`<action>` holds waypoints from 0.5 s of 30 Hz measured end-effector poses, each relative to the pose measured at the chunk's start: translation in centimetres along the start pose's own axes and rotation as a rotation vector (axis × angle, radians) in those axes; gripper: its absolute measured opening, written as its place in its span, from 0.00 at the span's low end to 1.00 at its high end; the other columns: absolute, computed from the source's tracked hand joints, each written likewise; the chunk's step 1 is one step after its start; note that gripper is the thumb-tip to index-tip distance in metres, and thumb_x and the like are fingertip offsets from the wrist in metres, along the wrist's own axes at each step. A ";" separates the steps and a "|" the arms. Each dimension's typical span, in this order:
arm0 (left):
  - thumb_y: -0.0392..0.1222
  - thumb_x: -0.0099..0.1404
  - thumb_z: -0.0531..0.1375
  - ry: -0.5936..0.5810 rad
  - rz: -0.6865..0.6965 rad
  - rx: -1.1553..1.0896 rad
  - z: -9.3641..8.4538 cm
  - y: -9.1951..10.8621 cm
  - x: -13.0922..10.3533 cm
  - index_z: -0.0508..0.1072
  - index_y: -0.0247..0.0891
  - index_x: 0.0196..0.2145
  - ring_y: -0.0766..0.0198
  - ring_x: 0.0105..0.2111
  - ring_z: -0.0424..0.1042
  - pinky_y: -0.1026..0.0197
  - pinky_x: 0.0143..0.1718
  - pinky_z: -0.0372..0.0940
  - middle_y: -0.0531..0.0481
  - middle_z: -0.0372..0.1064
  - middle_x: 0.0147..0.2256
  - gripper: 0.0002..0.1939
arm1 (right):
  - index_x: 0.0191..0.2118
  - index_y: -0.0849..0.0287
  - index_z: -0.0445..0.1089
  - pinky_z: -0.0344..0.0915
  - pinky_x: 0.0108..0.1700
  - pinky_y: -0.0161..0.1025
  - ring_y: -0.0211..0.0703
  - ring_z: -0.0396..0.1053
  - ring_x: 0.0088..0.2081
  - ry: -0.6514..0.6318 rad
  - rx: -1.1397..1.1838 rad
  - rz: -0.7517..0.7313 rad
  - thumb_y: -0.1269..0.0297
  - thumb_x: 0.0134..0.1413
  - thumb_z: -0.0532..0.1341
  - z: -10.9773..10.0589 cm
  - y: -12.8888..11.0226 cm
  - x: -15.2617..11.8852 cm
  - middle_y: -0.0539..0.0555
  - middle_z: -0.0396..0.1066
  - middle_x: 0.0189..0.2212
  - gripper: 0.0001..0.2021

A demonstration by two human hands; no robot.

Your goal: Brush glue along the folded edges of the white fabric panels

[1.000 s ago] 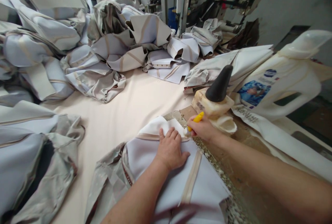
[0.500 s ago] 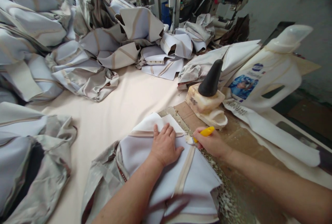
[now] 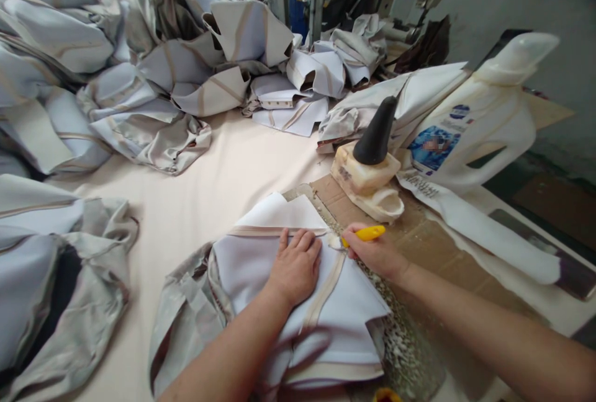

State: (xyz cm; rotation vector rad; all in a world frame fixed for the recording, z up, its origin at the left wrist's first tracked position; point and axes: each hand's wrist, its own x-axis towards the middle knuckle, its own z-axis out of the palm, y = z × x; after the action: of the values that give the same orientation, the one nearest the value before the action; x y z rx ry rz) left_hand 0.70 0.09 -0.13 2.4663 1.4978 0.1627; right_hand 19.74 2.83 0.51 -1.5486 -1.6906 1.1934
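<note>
My left hand (image 3: 295,267) lies flat with its fingers spread on a pale bluish-white sewn piece (image 3: 254,265) with beige seam strips. In my right hand (image 3: 372,252) is a yellow-handled brush (image 3: 367,234), its pale, coated tip touching the piece's right edge near the top of a seam strip. The piece rests partly on a glue-crusted board (image 3: 410,343) and has crumpled grey lining on its left side. Beyond my right hand stands a yellowed block-shaped container (image 3: 361,174) with a black cone (image 3: 376,132) on top.
Heaps of similar sewn pieces (image 3: 195,73) fill the back and left of the cloth-covered table (image 3: 186,203). At the right are a white jug (image 3: 484,116), brown cardboard (image 3: 433,259) and a phone-like dark object (image 3: 577,278). A yellow rim (image 3: 387,394) shows at the bottom edge.
My left hand has slid down off the upper seam strip, its thumb now tucked in. My right hand has shifted the brush slightly left and up in view. The camera view has tilted slightly down.
</note>
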 end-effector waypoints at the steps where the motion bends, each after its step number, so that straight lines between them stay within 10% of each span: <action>1: 0.40 0.64 0.51 0.005 -0.001 -0.001 0.2 0.0 0.0 0.63 0.45 0.50 0.58 0.57 0.52 0.41 0.60 0.35 0.50 0.61 0.51 0.16 | 0.20 0.57 0.58 0.57 0.27 0.35 0.38 0.61 0.21 -0.024 0.003 0.047 0.61 0.52 0.50 -0.3 0.1 -0.9 0.47 0.60 0.15 0.12; 6: 0.41 0.64 0.50 -0.029 -0.031 -0.026 -0.3 0.1 0.3 0.65 0.45 0.49 0.57 0.57 0.52 0.41 0.60 0.34 0.48 0.61 0.52 0.16 | 0.19 0.56 0.56 0.56 0.23 0.35 0.38 0.59 0.18 -0.112 -0.023 0.176 0.61 0.50 0.49 -1.4 -0.4 -3.6 0.46 0.57 0.13 0.12; 15: 0.60 0.60 0.50 -0.429 0.033 -0.239 -4.3 5.6 -2.0 0.67 0.49 0.47 0.44 0.57 0.52 0.23 0.48 0.44 0.46 0.59 0.55 0.22 | 0.22 0.57 0.59 0.58 0.25 0.34 0.37 0.61 0.21 -0.003 0.001 0.064 0.61 0.52 0.50 -0.9 -0.2 -2.2 0.46 0.60 0.15 0.12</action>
State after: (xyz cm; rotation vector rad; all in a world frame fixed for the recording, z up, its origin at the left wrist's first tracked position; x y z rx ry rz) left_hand 3.56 -3.48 5.57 2.1617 1.1810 -0.1639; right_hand 20.83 0.92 1.50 -1.6125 -1.6536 1.2285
